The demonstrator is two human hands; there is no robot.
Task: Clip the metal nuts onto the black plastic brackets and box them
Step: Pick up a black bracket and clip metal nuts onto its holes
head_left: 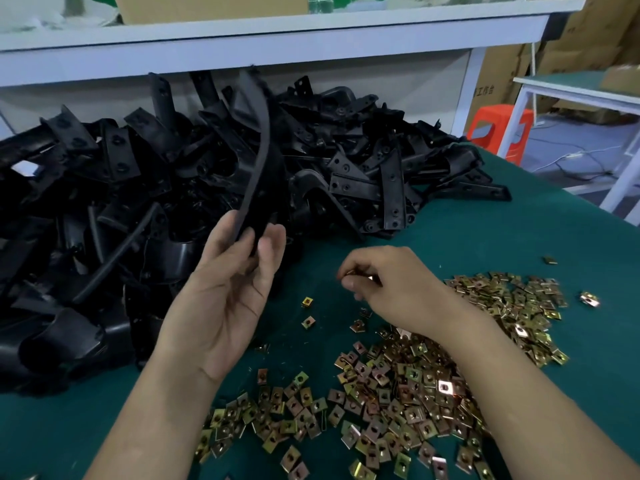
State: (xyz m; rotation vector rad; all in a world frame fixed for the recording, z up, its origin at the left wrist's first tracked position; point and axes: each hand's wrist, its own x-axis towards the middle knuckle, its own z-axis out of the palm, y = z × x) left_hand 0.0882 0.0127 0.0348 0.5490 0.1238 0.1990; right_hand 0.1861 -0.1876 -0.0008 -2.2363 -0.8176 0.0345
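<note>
Black bracket (258, 174) pinched in left hand (225, 296) — metal nut (355, 273) (half hidden) gripped by right hand (391, 289)

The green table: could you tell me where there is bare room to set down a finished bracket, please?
Bare green table lies on the right, between the bracket pile and the nut heap, and at the near-left corner in front of the pile. The left and the near centre are crowded.

Left of the nut pile (398, 393), the left hand (228, 289) pinches a curved bracket (263, 147) by its lower end. Above the pile's far edge, the right hand (391, 285) pinches a nut (358, 273). Beyond the pile lies the bracket heap (138, 168).
</note>
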